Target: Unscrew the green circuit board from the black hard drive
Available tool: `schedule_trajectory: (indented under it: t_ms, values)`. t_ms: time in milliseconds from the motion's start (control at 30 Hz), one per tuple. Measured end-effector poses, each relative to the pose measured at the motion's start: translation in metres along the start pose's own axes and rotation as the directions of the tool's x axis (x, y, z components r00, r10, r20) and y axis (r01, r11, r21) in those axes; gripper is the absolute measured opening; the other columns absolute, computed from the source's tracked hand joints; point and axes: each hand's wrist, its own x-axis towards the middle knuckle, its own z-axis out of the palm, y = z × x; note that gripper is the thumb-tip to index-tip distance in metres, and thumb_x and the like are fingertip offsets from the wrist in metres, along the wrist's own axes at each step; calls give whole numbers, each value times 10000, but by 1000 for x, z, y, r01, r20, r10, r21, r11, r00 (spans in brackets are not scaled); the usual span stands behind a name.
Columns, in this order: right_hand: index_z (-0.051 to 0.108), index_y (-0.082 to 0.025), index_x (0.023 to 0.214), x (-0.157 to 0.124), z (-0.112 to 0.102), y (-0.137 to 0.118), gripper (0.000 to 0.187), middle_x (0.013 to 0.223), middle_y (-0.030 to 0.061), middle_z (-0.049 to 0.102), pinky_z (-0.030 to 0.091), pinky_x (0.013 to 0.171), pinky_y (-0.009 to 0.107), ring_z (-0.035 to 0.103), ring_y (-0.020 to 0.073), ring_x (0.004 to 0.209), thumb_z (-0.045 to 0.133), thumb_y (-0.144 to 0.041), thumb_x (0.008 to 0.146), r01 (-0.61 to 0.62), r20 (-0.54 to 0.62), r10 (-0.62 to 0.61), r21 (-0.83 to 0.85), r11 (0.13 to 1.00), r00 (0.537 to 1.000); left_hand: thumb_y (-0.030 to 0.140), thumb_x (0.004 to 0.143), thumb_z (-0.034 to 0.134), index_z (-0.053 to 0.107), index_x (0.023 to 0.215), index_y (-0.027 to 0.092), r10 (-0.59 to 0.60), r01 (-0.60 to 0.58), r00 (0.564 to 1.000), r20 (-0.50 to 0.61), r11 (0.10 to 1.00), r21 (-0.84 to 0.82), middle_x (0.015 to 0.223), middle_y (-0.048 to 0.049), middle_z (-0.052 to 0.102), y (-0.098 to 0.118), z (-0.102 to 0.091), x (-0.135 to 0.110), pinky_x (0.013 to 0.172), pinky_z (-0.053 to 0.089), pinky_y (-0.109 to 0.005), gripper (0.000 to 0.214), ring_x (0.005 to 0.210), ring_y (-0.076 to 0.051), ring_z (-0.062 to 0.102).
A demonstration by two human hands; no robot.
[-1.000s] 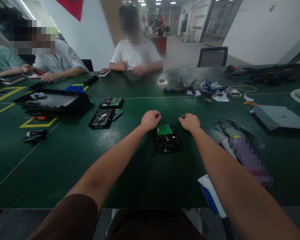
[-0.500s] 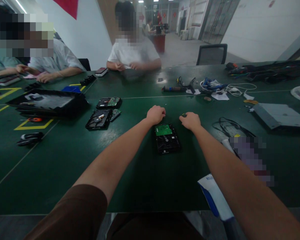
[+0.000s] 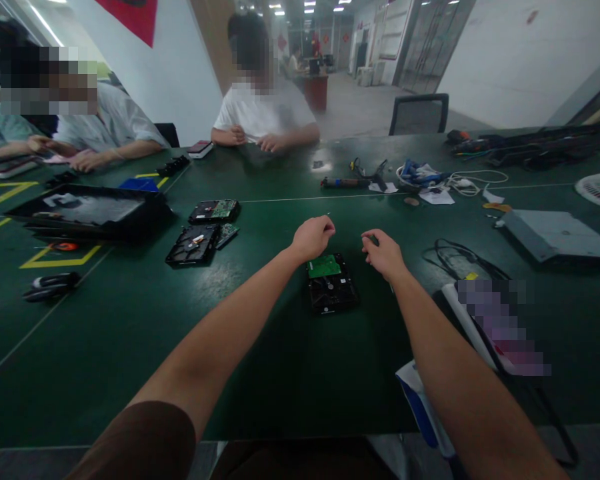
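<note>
A black hard drive [image 3: 334,293] with a green circuit board at its far end lies on the dark green table before me. Just past its far left corner is my left hand [image 3: 314,238]; its fingers are pinched together, and whatever they hold is too small to make out. My right hand [image 3: 381,255] hovers to the right of the drive, with thumb and forefinger slightly apart and the other fingers curled. A thin pale tip pokes out below that wrist, so something narrow seems to be in the palm. Neither hand touches the drive.
Left of me lie two more drives [image 3: 193,245] [image 3: 214,211], a loose circuit board [image 3: 227,235] and a black tray [image 3: 90,203]. To the right are a grey metal box [image 3: 563,233], cables [image 3: 460,257] and a power strip [image 3: 470,327]. People sit across the table.
My right hand's fingers have parted a little, and the yellow-green bit seen at its fingertips is out of sight. The view has tilted slightly; the drive stays in place.
</note>
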Motion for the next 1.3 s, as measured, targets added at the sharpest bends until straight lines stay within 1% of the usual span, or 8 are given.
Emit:
schedule_trajectory:
  t_ms: [167, 233, 300, 367, 667, 933, 1067, 1300]
  values:
    - [639, -202, 926, -9, 0, -13, 226, 866, 37, 691, 397, 451, 212, 564, 96, 565, 657, -416, 855, -37, 82, 18, 229, 973, 996, 148, 918, 645, 643, 1029, 193, 60, -77, 996, -72, 958, -275, 971, -41, 727, 25, -1, -16, 840, 526, -318, 119, 903, -180, 668]
    - [644, -195, 863, -15, 0, -22, 273, 839, 38, 691, 323, 399, 200, 511, 76, 520, 715, -454, 816, -54, 143, 10, 305, 951, 990, 134, 917, 645, 638, 1046, 195, 90, -106, 994, -69, 948, -300, 982, -38, 727, 32, 1, -19, 840, 528, -312, 143, 908, -174, 671]
    - [670, -181, 850, -20, -1, -30, 316, 820, 41, 692, 248, 367, 192, 470, 60, 500, 810, -445, 746, -126, 281, -11, 463, 877, 960, 120, 920, 641, 642, 1053, 200, 125, -140, 990, -70, 944, -297, 996, -37, 731, 37, 2, -23, 847, 528, -314, 155, 923, -175, 672]
    - [688, -174, 845, -25, -1, -34, 329, 811, 35, 695, 236, 363, 183, 461, 52, 498, 853, -422, 706, -176, 356, -26, 523, 834, 934, 112, 921, 642, 651, 1042, 205, 141, -160, 986, -87, 950, -268, 997, -37, 734, 39, 3, -27, 861, 526, -322, 153, 947, -182, 669]
    - [720, -166, 841, -29, -3, -35, 234, 741, 6, 671, 192, 365, 172, 392, 27, 471, 851, -324, 729, -324, 499, 11, 546, 772, 866, 126, 926, 664, 685, 1008, 210, 135, -166, 977, -167, 968, -188, 986, -33, 732, 38, 8, -47, 869, 520, -313, 119, 960, -184, 649]
    - [709, -175, 813, -32, -5, -45, 219, 696, -11, 611, 152, 351, 173, 339, 20, 449, 829, -353, 766, -436, 564, 39, 590, 679, 825, 206, 962, 652, 715, 998, 222, 211, -233, 972, -106, 933, -276, 1009, -33, 745, 34, -12, -37, 887, 535, -304, 75, 973, -171, 668]
    - [714, -184, 834, -33, -3, -46, 204, 650, -36, 569, 133, 354, 163, 310, 9, 431, 831, -344, 786, -464, 565, 80, 578, 672, 821, 215, 954, 669, 718, 991, 221, 248, -253, 967, -56, 913, -319, 1001, -28, 748, 29, -19, -31, 869, 538, -284, 62, 955, -161, 679]
    - [699, -204, 834, -32, -4, -49, 204, 673, -30, 578, 114, 357, 174, 315, 18, 436, 841, -336, 773, -522, 631, 108, 521, 675, 768, 305, 986, 634, 714, 1005, 237, 319, -293, 946, 51, 913, -285, 1005, -34, 758, 24, -31, -28, 889, 535, -310, 106, 965, -179, 685]
